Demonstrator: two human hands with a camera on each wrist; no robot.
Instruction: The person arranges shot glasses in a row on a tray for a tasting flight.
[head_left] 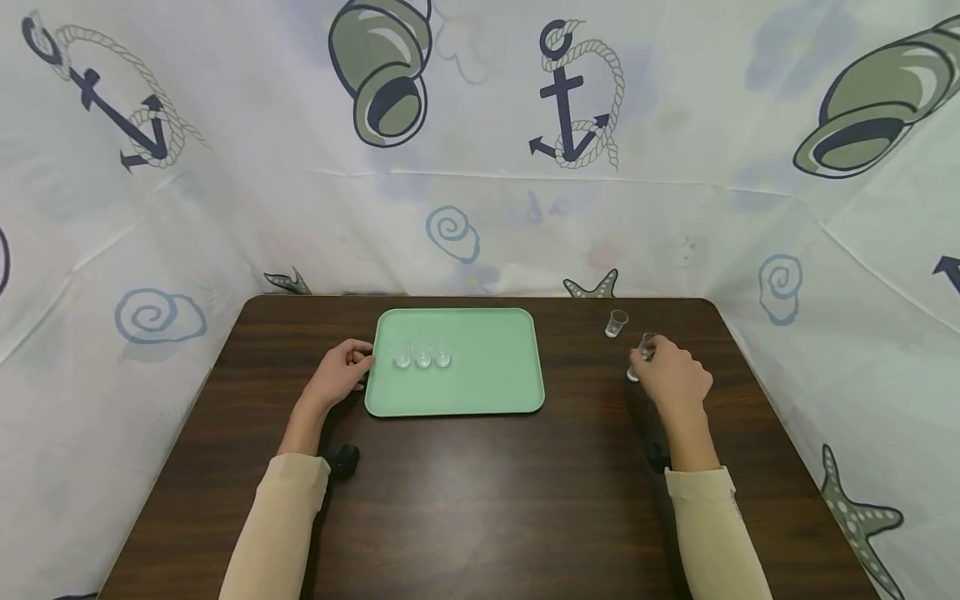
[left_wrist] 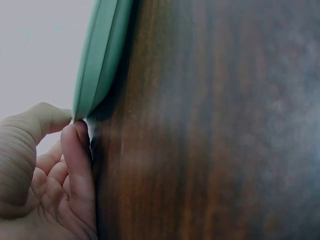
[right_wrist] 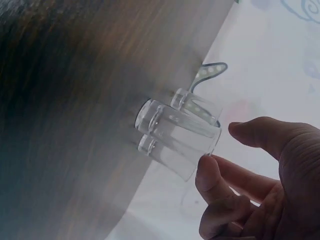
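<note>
On the table lies a light green tray with three small clear shot glasses standing in a row on its left half. My left hand pinches the tray's left edge; in the left wrist view the thumb and index fingertip meet at the green rim. Over at the right, my right hand reaches around a shot glass. In the right wrist view an index fingertip is right at the rim of the nearest glass, with a gap between thumb and glass. Two more glasses stand behind it.
One of these other shot glasses stands near the back edge of the dark wooden table. A white curtain printed with anchors and shells hangs close around the table's back and sides.
</note>
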